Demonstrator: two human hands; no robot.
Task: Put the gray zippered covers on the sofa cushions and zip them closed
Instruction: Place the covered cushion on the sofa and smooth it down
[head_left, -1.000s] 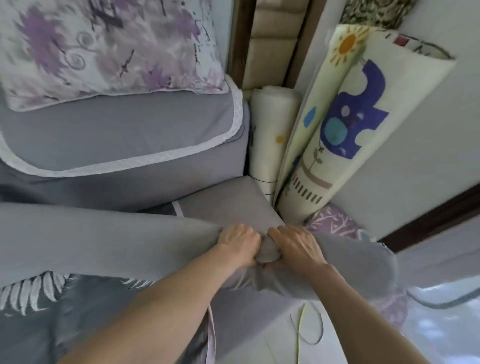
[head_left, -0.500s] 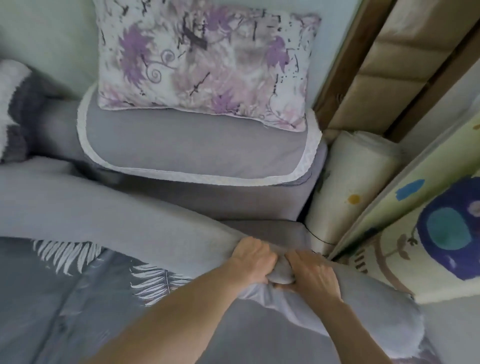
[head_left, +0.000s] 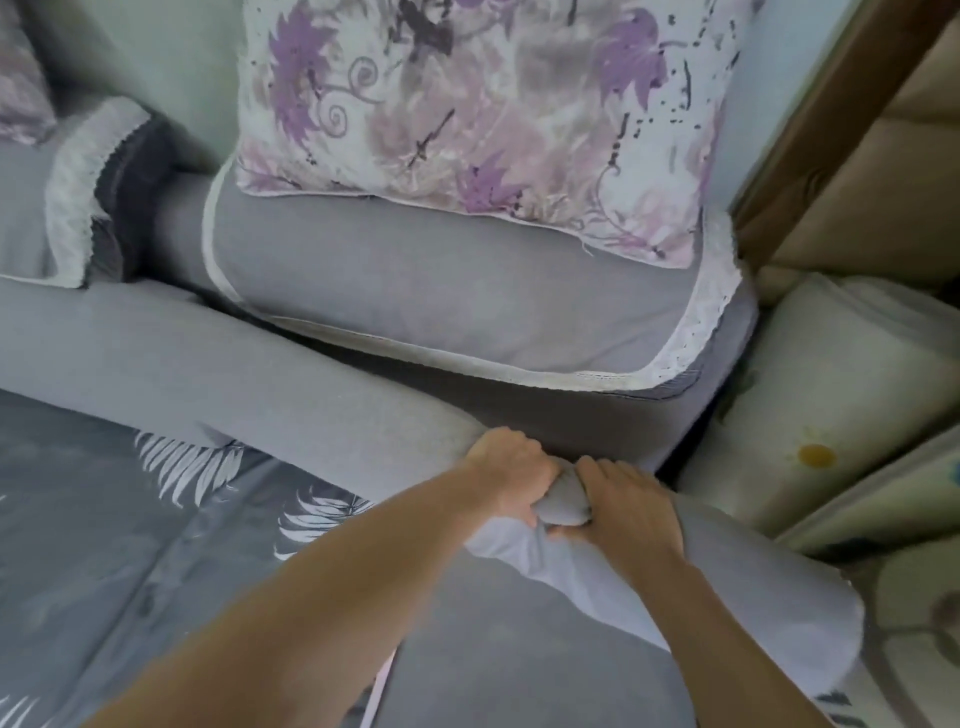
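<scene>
Gripping a bunched fold of smooth gray cover (head_left: 260, 384), left hand (head_left: 511, 480) and right hand (head_left: 626, 506) knuckle to knuckle, floral pillow (head_left: 483, 109) beyond.

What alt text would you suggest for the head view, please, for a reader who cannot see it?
The left hand and the right hand grip a bunched fold of the gray cover, which runs long and filled across the frame. Behind it, a purple floral pillow rests on a gray sofa seat edged with white lace.
</scene>
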